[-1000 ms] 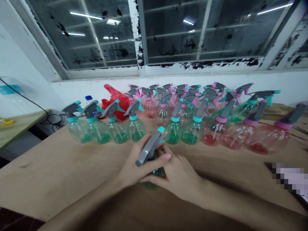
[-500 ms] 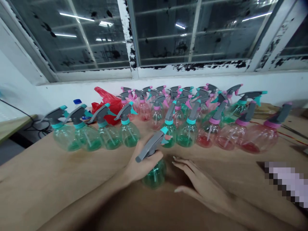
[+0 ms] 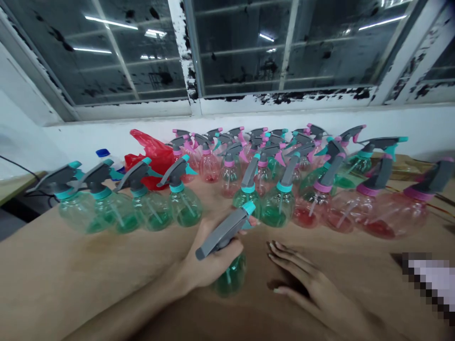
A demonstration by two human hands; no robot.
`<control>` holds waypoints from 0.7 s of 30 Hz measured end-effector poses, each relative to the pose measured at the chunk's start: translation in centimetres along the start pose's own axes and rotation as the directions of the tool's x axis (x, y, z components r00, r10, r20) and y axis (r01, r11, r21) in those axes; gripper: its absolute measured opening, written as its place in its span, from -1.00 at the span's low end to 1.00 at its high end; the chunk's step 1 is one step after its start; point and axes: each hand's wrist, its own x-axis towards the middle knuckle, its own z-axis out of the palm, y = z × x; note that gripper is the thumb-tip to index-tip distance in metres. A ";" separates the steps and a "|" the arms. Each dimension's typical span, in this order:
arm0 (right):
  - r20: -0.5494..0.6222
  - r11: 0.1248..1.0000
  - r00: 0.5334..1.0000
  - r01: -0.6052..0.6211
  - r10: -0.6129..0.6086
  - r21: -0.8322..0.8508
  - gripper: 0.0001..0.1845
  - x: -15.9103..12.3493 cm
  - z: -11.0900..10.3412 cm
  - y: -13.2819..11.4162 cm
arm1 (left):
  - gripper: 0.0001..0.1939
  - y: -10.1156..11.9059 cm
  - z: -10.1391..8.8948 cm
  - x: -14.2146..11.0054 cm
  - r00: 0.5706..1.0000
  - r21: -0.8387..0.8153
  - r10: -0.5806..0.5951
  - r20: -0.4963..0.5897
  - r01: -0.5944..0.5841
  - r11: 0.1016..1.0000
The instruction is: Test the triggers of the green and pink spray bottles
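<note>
My left hand (image 3: 211, 258) is wrapped round the neck of a green spray bottle (image 3: 232, 279) with a grey and turquoise trigger head. The bottle is upright near the front middle of the table, its nozzle pointing away to the right, and my fingers hide its collar. My right hand (image 3: 305, 277) rests low over the tabletop just right of that bottle, fingers stretched out and holding nothing. Ahead stands a row of bottles: green ones (image 3: 185, 208) with turquoise collars at left and middle, pink ones (image 3: 341, 213) with pink collars at right.
More spray bottles (image 3: 209, 166) crowd the back of the wooden table (image 3: 106, 274). Behind the left row lie a red plastic bag (image 3: 152, 154) and a blue-capped bottle (image 3: 103, 154). A blurred-out pale object (image 3: 432, 279) lies at right. Windows line the wall behind.
The view has shifted slightly closer, so the bottles sit lower and wider apart. My left hand keeps its grip on the spray bottle; my right hand appears a little lower and farther right.
</note>
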 end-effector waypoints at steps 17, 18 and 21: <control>0.001 1.000 1.000 0.011 -0.011 -0.017 -0.41 -0.2 -0.1 0.0 | -0.75 0.2 -0.6 0.0 0.988 0.036 -0.118 0.096 0.115 0.993; -0.005 1.000 1.000 0.010 -0.010 -0.012 -0.41 -0.2 0.0 0.1 | -0.75 0.2 -0.6 0.0 0.990 0.040 -0.108 0.086 0.105 0.994; -0.025 1.000 1.000 0.010 -0.009 0.013 -0.41 -0.2 0.1 0.3 | -0.72 0.0 -0.5 0.1 0.995 0.073 -0.092 0.034 0.090 0.993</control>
